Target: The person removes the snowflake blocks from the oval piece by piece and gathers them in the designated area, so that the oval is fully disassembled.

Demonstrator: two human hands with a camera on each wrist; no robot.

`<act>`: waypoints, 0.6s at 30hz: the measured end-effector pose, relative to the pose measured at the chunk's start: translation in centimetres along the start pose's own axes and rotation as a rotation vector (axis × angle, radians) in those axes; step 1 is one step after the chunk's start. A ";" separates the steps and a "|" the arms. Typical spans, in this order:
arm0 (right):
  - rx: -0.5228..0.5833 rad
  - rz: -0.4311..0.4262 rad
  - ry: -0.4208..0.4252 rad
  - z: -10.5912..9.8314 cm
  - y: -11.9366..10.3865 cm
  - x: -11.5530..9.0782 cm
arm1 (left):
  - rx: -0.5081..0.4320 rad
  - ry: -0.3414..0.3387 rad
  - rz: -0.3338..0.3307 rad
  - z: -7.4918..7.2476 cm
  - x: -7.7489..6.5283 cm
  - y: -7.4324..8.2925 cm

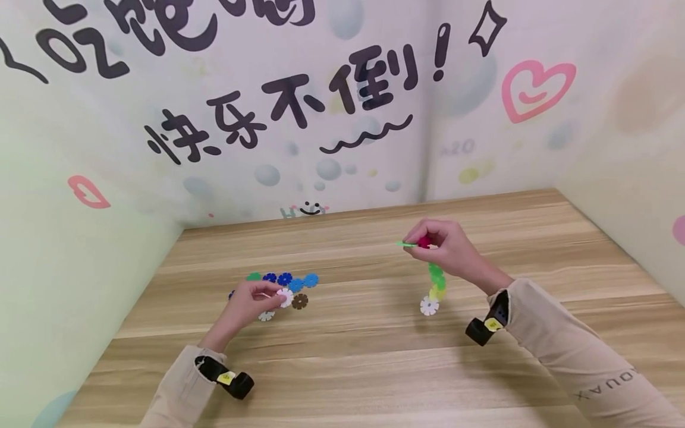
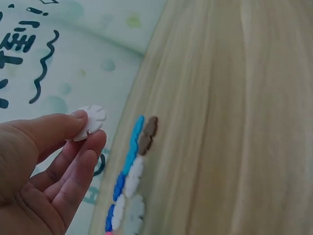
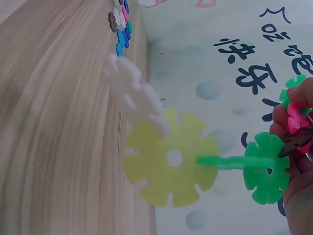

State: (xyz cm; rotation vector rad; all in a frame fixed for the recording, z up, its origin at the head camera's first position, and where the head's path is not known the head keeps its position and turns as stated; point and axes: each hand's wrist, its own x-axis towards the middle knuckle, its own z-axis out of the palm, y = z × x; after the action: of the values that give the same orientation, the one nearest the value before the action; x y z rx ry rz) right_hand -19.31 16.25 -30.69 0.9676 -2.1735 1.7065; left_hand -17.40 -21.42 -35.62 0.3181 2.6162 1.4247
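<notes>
the hands are apart: the right hand (image 1: pixel 444 246) grips the upper end of the linked chain (image 1: pixel 437 276), which hangs below it with a white end disc (image 1: pixel 429 306) lowest, while the left hand (image 1: pixel 251 306) pinches a separate white disc (image 1: pixel 286 298) by its edge, left of the chain, beside the spread discs (image 1: pixel 285 278). to link the pinched disc well, i would brace the green disc (image 1: pixel 401 243) jutting from the chain's upper end, cross slot with slot squarely, and press straight in, since twisting could loosen the links below.
</notes>
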 end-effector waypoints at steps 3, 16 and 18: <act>-0.002 0.012 -0.012 0.0 -0.1 0.0 | 0.052 -0.027 0.011 0.1 -0.1 -0.8; -0.014 0.001 -0.058 0.1 -0.2 -0.1 | 0.087 -0.064 0.043 0.4 -0.1 -1.9; -0.011 0.002 -0.061 0.2 -0.1 -0.1 | 0.115 -0.061 0.050 0.3 -0.1 -1.9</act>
State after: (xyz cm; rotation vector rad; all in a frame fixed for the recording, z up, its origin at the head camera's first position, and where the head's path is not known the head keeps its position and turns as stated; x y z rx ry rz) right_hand -19.11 16.13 -30.71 1.0284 -2.2200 1.6851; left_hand -17.47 -22.19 -37.43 0.4359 2.6635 1.2610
